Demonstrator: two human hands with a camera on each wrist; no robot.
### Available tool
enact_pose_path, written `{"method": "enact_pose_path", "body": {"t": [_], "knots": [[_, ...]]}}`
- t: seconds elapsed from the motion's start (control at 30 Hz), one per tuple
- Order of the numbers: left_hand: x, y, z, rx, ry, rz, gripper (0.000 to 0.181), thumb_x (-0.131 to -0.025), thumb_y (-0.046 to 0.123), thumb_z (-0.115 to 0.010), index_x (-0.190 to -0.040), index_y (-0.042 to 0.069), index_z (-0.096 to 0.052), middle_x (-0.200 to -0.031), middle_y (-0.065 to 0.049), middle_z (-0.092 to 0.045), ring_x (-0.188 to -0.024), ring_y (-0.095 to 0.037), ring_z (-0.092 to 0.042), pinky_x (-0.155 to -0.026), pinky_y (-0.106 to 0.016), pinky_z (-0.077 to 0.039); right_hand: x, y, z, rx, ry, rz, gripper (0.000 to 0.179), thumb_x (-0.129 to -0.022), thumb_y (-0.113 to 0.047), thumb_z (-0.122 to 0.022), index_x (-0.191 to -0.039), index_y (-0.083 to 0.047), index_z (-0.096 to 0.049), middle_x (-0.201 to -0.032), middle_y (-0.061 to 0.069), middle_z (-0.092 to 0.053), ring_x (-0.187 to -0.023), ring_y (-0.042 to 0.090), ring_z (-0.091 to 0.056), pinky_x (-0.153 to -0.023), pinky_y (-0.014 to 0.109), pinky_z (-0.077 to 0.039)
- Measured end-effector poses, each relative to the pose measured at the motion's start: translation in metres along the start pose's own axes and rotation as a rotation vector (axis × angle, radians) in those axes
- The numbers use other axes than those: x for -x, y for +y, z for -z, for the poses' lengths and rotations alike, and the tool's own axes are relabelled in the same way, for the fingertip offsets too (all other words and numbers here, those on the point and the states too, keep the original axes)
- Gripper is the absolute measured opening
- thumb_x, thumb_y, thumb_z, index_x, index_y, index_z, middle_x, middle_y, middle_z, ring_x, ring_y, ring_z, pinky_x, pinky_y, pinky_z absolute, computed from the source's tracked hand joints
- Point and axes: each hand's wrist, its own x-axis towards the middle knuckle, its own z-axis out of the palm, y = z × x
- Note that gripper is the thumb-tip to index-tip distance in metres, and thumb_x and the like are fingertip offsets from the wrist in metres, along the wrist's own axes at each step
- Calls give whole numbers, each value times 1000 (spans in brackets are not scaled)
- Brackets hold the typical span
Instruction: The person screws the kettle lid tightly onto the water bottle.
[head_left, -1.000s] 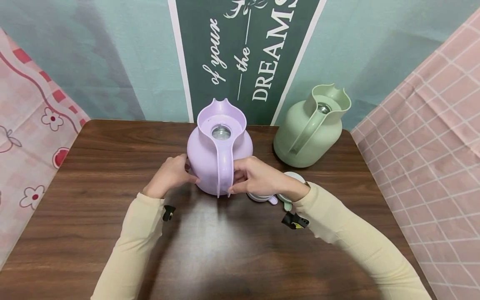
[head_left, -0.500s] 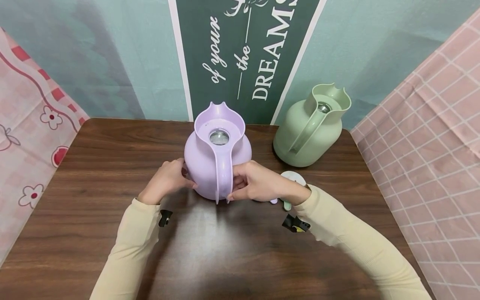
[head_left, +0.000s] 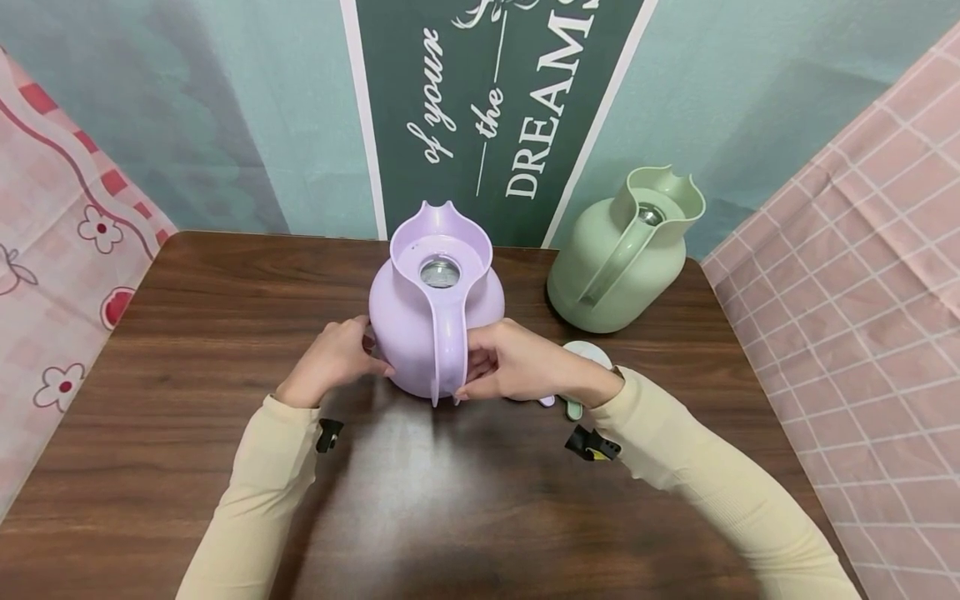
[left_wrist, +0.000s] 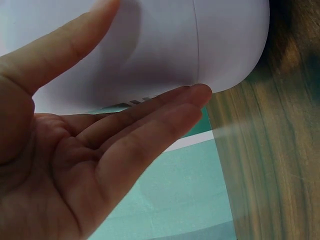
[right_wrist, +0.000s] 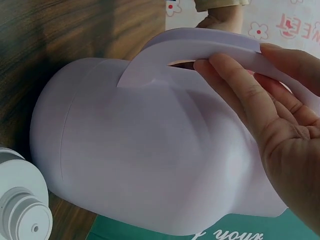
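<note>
Jug [head_left: 438,308] is lilac, smooth, round-bodied and open-topped.

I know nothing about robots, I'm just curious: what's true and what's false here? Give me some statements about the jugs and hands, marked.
1. The right hand pinches the handle of the lilac vacuum jug. True.
2. The sage-green vacuum jug is right of it. True.
3. The left hand grips the green jug. False: it is at the lilac jug's side.
4. A green-tabbed stopper lies on the brown table. True.
5. Both jugs are stoppered. False: both are open on top.
</note>
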Motion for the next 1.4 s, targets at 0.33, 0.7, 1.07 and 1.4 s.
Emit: {"method": "enact_pose_path", "body": {"t": [0.33,0.7,1.07,1.4], "knots": [[3,-1,0,4,-26,21,57,-68,20,-78,-110,-9,-53,-96,-21,-64,-92,-34,-59,-76,-43,-46,1,-2,0,-47,-61,8,18,-74,8,-68,-91,8,-62,-81,14,-67,-75,12,-65,-68,29,-53],[12,0,-2,6,-26,11,56,-68,21,-78,-110,-7,-54,-96,-20,-64,-90,-33,-59,-74,-42,-47,4,-4,-3,-39,-104,-3,18,-74,6,-69,-91,6,-62,-81,11,-68,-74,9,-64,-67,28,-52],[15,-1,-5,-1,-5,3,57,-68,22,-78,-111,-6,-54,-96,-21,-64,-91,-35,-59,-74,-45,-47,4,-5,-3,-35,-101,13,21,-74,6,-70,-93,6,-62,-82,13,-67,-75,9,-64,-68,28,-52],[18,0,-4,11,-6,8,58,-71,25,-76,-115,-6,-53,-99,-22,-63,-95,-37,-57,-77,-47,-45,4,-5,-3,-57,-106,4,24,-74,7,-70,-95,7,-61,-86,14,-67,-78,9,-64,-70,29,-52]]}}
